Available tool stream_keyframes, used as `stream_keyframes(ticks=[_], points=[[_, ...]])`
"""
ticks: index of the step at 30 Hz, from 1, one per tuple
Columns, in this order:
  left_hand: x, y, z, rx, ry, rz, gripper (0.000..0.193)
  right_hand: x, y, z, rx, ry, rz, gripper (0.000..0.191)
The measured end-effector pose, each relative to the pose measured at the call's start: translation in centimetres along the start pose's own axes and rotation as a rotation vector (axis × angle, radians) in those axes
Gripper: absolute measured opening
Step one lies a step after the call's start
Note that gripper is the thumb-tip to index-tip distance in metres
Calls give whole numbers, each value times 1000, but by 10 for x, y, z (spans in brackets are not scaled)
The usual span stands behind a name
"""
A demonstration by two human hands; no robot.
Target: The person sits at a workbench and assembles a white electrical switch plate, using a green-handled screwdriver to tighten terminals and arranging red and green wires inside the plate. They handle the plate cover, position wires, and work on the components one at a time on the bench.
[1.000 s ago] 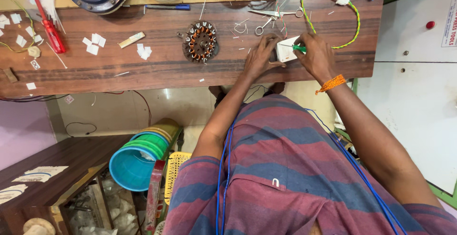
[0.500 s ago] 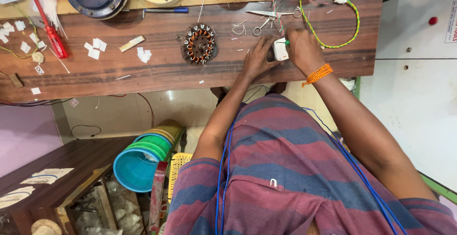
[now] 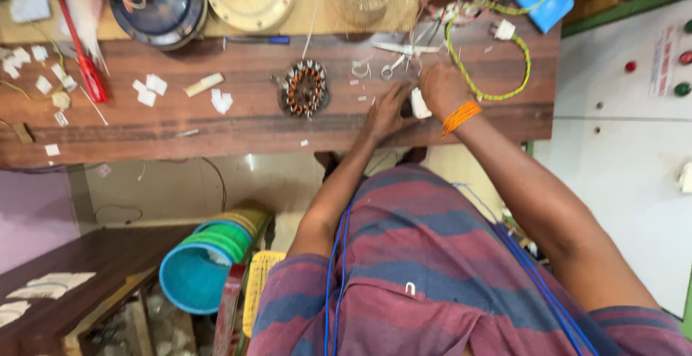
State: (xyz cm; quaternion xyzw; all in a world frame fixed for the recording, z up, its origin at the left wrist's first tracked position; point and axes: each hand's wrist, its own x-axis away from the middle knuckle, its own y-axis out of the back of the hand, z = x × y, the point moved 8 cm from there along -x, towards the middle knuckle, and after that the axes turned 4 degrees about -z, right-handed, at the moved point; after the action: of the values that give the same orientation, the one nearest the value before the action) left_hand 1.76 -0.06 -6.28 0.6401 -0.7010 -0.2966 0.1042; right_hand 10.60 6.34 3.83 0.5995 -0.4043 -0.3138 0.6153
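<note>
Both hands meet at the bench's (image 3: 216, 129) near edge — the right hand (image 3: 441, 89) closed around a small white piece (image 3: 419, 104), the left hand's (image 3: 387, 114) fingers touching it from the left — while the stator (image 3: 303, 89) lies farther left, nearer the left hand.

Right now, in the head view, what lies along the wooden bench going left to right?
Red-handled tool → white paper pieces → copper-wound stator → left hand → small white piece → right hand → yellow-green wire loop.
</note>
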Motion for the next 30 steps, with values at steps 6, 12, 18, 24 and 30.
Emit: stream_keyframes(ticks=[6,12,18,24,30], points=[[-5,-9,7,-28,98,73,81,-7,11,20,-5,114,-26,23],[-5,-3,1,-10,27,-10,83,-16,12,7,91,5,74,16],[-5,-8,6,-21,74,59,83,-10,16,16,113,91,3,14],[0,-13,11,-18,101,48,85,9,-1,-4,-74,78,62,22],[0,-16,11,-69,93,55,94,16,-3,-78,-739,-332,110,33]])
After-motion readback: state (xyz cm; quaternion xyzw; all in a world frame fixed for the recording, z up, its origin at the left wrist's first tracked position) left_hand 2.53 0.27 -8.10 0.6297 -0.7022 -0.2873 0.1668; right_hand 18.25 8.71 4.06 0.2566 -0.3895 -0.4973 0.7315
